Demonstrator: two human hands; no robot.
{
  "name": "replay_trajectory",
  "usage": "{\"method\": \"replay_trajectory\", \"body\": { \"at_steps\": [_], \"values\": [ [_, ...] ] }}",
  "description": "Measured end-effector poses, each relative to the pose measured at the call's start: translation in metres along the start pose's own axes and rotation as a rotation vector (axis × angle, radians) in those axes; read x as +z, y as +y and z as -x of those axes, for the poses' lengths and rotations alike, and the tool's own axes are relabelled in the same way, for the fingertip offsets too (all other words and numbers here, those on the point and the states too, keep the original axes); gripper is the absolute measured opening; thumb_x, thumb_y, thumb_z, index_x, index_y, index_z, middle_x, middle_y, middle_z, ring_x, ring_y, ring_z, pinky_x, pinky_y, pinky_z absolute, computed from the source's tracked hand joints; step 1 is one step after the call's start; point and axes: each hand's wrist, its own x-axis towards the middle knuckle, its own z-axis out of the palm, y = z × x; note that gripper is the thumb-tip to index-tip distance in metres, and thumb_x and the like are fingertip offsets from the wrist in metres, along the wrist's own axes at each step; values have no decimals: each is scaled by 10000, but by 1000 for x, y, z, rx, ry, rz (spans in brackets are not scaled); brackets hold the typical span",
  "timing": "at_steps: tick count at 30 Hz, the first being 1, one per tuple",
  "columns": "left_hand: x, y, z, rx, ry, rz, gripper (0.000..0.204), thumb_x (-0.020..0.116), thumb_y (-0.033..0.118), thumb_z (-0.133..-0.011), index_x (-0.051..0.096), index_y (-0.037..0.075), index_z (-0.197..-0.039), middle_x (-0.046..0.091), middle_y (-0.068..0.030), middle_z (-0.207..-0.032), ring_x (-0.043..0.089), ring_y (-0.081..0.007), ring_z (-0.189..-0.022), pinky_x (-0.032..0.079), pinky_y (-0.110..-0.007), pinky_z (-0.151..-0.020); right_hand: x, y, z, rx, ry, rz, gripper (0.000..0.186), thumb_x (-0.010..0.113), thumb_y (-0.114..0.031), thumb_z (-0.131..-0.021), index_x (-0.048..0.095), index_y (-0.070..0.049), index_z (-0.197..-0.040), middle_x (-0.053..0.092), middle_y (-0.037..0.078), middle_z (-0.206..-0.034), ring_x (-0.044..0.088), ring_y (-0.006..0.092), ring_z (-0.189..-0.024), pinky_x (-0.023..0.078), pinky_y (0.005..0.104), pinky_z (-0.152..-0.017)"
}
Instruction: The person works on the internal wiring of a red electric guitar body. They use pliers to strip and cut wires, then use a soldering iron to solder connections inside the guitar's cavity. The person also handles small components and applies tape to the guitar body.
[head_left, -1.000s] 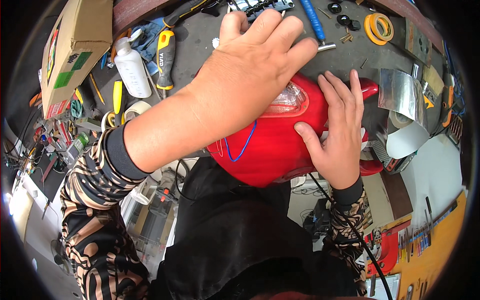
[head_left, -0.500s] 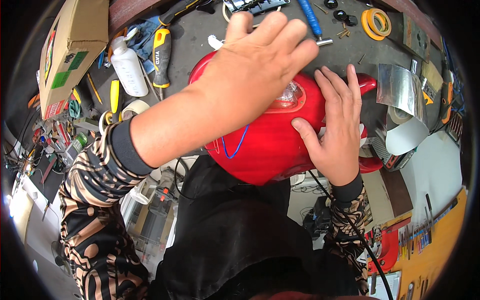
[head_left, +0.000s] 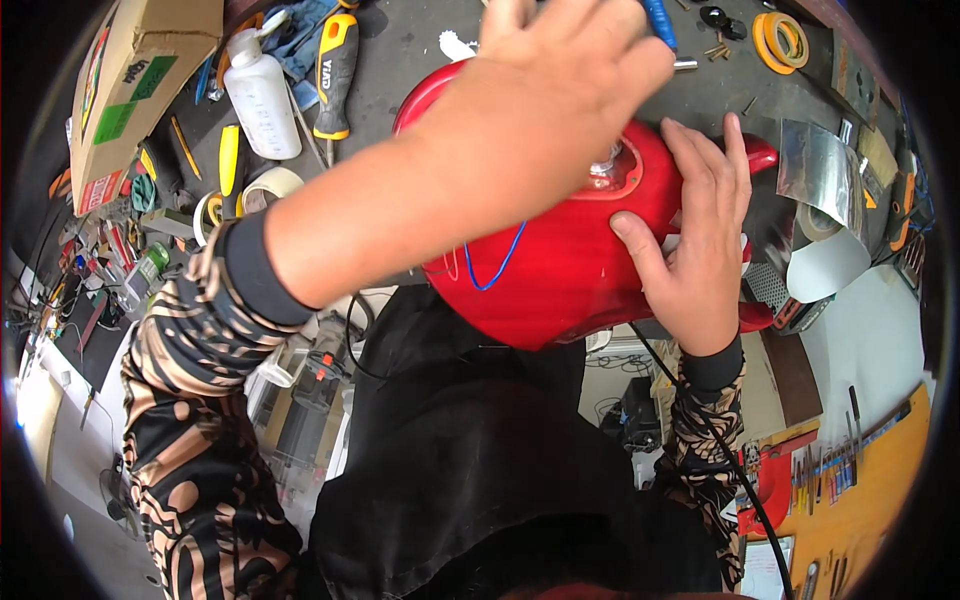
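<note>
A red electric guitar body (head_left: 560, 280), with a foil-lined cavity (head_left: 608, 170) and a loop of blue wire (head_left: 488, 280), lies before me. My left hand (head_left: 555, 100) reaches across its upper part, fingers curled down; their tips and anything within them are hidden. My left forearm hides part of the body. My right hand (head_left: 695, 250) lies on the body's right side, fingers extended and thumb apart.
Around the body on the dark worktop (head_left: 375, 100) are a cardboard box (head_left: 150, 90), white bottle (head_left: 262, 105), screwdriver (head_left: 335, 80), blue-handled tool (head_left: 660, 25), tape rolls (head_left: 780, 42) and metal sheet (head_left: 810, 160). A black cable (head_left: 700, 420) runs past my right arm.
My left hand has moved up and to the right. The red body and my right hand sit slightly higher and further right in the picture, as do nearby objects.
</note>
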Motion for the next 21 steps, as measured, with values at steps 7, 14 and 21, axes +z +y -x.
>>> {"method": "replay_trajectory", "body": {
  "at_steps": [7,14,21],
  "values": [
    [-27,-37,30,420,-86,67,154,737,291,-976,763,180,-1079,532,-56,-1185,522,-233,-1153,445,-401,-947,2,-1,2,2,14,38,760,863,-324,-970,576,-65,-1624,588,178,-1581,353,497,-1646,332,596,-1322],
    [-7,-44,15,636,-64,-131,135,770,322,-995,887,256,-1010,603,-25,-1497,460,-248,-1549,373,-574,-1281,3,-1,6,29,15,27,745,856,-338,-985,577,-60,-1617,585,183,-1592,352,497,-1648,329,598,-1327],
    [-20,-40,-3,652,-263,-77,182,758,309,-1041,912,284,-1134,545,-54,-1698,339,-301,-1699,198,-677,-1407,5,2,5,7,19,55,738,854,-349,-990,577,-55,-1607,578,190,-1602,359,509,-1641,333,605,-1326]
  ]
}}
